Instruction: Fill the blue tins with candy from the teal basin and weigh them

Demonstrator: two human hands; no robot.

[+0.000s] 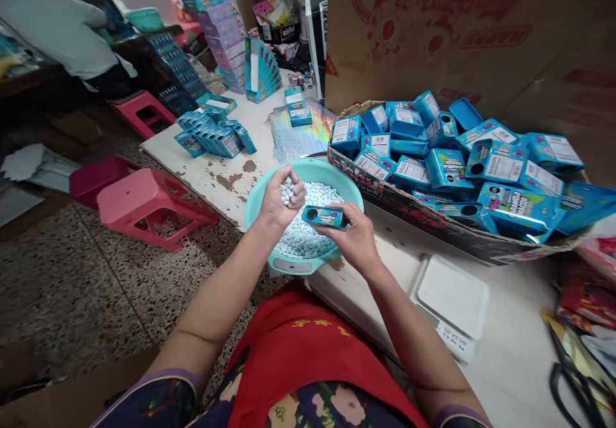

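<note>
A turquoise basin (356,187) on the table edge holds a heap of small pale candies (308,239). Over its left part, my left hand (282,198) is curled palm up around a handful of the same candies. My right hand (355,234) grips a small blue box (322,216) by its right end, above the basin. The box lies on its side, with a dark round spot at its left end. The two hands are close together but apart.
Right of the basin, a long carton (380,190) is heaped with blue boxes; a white scale (452,299) and black scissors (570,370) lie nearer. Blue boxes (216,136) stand in rows behind left. Pink stools (139,206) are on the floor; a person (58,24) is at far left.
</note>
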